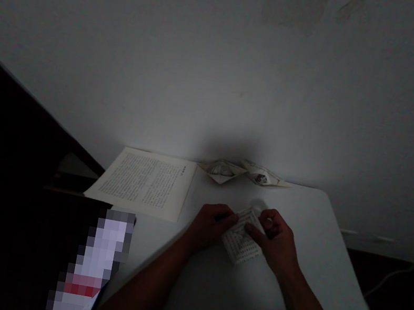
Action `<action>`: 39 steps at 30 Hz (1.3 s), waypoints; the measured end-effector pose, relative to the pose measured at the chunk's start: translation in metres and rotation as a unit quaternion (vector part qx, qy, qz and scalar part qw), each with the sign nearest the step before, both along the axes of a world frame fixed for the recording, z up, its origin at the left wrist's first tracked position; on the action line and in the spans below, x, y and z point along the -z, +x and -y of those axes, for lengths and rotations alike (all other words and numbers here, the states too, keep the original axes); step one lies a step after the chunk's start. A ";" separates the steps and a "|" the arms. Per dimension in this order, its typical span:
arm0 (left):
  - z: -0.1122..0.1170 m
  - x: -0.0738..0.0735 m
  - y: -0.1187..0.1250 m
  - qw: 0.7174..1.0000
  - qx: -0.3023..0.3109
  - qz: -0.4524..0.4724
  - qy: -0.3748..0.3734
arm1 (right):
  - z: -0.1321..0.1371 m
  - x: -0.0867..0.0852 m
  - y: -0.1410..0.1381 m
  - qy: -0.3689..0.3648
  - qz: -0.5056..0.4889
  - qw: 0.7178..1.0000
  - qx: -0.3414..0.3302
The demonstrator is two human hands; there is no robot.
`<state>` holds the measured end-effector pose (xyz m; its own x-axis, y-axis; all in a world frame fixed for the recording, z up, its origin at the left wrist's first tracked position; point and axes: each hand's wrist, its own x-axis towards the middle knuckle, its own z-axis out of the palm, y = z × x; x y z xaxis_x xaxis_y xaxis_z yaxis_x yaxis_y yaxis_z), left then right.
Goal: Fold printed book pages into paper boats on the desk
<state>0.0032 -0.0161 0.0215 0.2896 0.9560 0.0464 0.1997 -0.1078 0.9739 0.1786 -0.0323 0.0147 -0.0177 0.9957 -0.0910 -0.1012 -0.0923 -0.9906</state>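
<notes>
Between my hands is a piece of printed paper [242, 244], folded into a small diamond shape with rows of text on it. My left hand [212, 225] grips its upper left edge between thumb and fingers. On the other side, my right hand [276, 239] pinches the paper, its thumb lying across the face near the top and its fingers curled behind the right edge. Beyond my hands, two folded paper boats, a left one [221, 172] and a right one [266, 177], sit side by side against the wall.
A flat printed sheet [142, 181] lies at the table's back left, partly over the edge. A lit phone-like device [95, 263], its screen blurred out, is at the left. The white table [332, 262] meets a wall [206, 69] behind. A pale cable [390, 275] runs at the right.
</notes>
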 end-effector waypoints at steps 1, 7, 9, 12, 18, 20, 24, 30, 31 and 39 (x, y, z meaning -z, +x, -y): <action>0.000 0.000 0.000 1.000 0.002 0.000 0.001 | 0.000 0.000 0.000 0.012 0.005 1.000 0.010; -0.001 0.000 0.000 1.000 -0.009 0.002 0.011 | 0.001 -0.004 -0.001 -0.014 0.003 1.000 0.008; -0.001 0.000 -0.001 0.999 -0.025 0.009 0.018 | 0.002 -0.007 -0.002 -0.035 0.002 0.999 0.004; -0.001 -0.001 -0.001 0.999 -0.041 0.017 0.026 | 0.003 -0.009 -0.003 -0.048 0.013 0.999 0.012; -0.001 0.000 -0.001 0.996 -0.074 0.017 0.049 | 0.002 -0.007 -0.002 -0.006 0.043 0.999 0.033; -0.001 -0.001 -0.001 0.994 -0.091 0.012 0.059 | 0.002 -0.007 -0.003 -0.002 0.066 0.997 0.036; 0.000 0.000 0.001 0.993 -0.093 0.003 0.067 | 0.003 -0.008 -0.006 -0.008 0.091 0.995 0.035; 0.002 0.006 0.004 0.996 -0.070 0.020 0.047 | 0.004 -0.006 -0.005 -0.015 0.067 0.997 0.047; 0.002 0.006 0.004 0.997 -0.065 0.024 0.038 | 0.004 -0.005 -0.005 -0.017 0.066 0.996 0.050; 0.001 0.005 0.005 0.993 -0.103 -0.022 0.050 | 0.004 -0.008 -0.006 -0.001 0.062 0.998 0.023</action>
<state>0.0079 -0.0171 0.0166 0.0929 0.9862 0.1368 0.2691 -0.1571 0.9502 0.1724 -0.0361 0.0226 0.0401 0.9950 -0.0912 0.0173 -0.0919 -0.9956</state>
